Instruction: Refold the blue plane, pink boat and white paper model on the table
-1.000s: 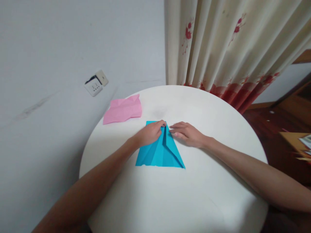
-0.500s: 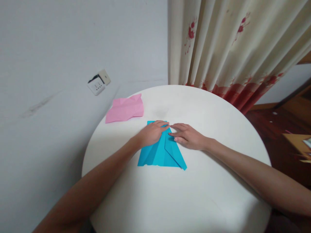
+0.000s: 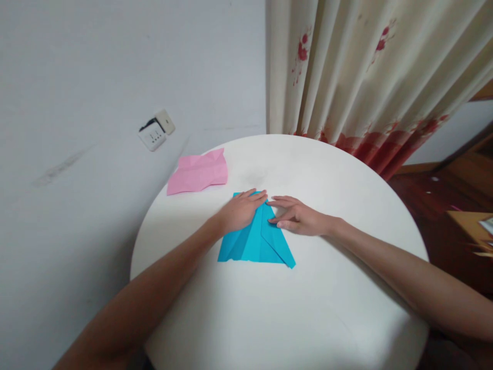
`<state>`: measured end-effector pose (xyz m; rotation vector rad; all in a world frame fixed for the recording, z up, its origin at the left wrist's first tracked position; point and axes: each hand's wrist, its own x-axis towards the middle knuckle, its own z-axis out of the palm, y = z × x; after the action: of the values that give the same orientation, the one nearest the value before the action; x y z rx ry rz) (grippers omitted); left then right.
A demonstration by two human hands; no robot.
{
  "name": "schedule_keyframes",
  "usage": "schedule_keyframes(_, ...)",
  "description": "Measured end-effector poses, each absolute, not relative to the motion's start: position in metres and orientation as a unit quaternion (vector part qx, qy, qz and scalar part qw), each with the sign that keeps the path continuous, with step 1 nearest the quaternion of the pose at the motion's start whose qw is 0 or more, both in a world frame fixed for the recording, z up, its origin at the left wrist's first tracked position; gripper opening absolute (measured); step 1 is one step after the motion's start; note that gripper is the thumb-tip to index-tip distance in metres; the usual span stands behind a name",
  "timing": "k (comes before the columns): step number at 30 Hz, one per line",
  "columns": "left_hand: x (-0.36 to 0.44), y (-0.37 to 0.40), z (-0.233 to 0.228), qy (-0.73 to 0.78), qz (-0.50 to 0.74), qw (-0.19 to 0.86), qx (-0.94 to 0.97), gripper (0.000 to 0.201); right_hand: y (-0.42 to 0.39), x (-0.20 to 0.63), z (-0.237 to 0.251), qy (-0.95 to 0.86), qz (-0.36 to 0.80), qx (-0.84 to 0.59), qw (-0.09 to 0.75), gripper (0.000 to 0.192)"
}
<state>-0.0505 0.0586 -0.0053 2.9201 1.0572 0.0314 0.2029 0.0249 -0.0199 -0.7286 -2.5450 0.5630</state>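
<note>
A blue sheet of paper (image 3: pixel 252 246) lies on the round white table, its right side folded over into a slanting flap. Across its upper left part rests my left hand (image 3: pixel 242 209), open and palm down, with fingers stretched toward the top right edge. My right hand (image 3: pixel 296 216) is open at the paper's right edge, its fingers apart and the tips at or just over the folded flap. Part of the paper's top is hidden under the left hand.
Pink creased paper (image 3: pixel 198 172) lies at the table's far left. The white table (image 3: pixel 327 303) meets a wall with a socket (image 3: pixel 153 135). A cream and red curtain (image 3: pixel 346 77) hangs behind. Lower down at the right is a wooden surface (image 3: pixel 468 228) with items on it.
My right hand's fingers have spread apart and shifted slightly along the flap's edge. My left hand has barely moved, and the blue paper lies as before.
</note>
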Motion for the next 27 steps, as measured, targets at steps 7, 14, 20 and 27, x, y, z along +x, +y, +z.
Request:
schedule_keyframes(7, -0.050, 0.060, -0.007, 0.334, 0.005, 0.016, 0.942, 0.054, 0.029, 0.188, -0.031, -0.862, 0.175, -0.374, 0.294, 0.049)
schedule_keyframes(14, -0.048, 0.062, -0.010, 0.338, 0.009, 0.012, 0.941, 0.052, 0.027, 0.190, -0.031, -0.874, 0.166, -0.422, 0.177, 0.094)
schedule_keyframes(20, -0.049, 0.063, -0.010, 0.329, 0.003, 0.013, 0.944, 0.054, 0.008, 0.201, -0.010, -0.881, 0.265, -0.389, 0.058, 0.124)
schedule_keyframes(27, -0.049, 0.062, -0.008, 0.334, -0.003, 0.011, 0.943, 0.055, -0.007, 0.209, 0.000, -0.893, 0.285, -0.348, 0.019, 0.133)
